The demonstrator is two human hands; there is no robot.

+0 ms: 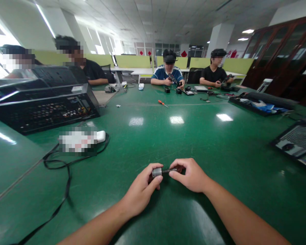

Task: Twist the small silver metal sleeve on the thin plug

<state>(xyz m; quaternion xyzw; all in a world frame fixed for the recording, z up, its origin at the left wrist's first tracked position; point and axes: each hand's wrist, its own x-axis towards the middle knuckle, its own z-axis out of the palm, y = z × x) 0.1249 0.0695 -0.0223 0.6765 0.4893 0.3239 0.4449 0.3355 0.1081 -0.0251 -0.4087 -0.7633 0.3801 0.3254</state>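
Note:
Near the front middle of the green table, my left hand (143, 190) is closed round a short silver metal cylinder (157, 172). A thin dark shaft (165, 171) sticks out from the cylinder's right end. My right hand (191, 175) pinches the far end of this shaft between thumb and fingers. Part of the shaft's right end is hidden by my right fingers. Both hands are just above the table, a short gap apart, with the shaft spanning between them.
A black computer case (53, 109) lies at the left, with a white power strip (101, 136) and black cable before it. An orange screwdriver (161, 102) lies farther back. Another case (299, 139) stands at the right. Several people sit across the green table (132, 143).

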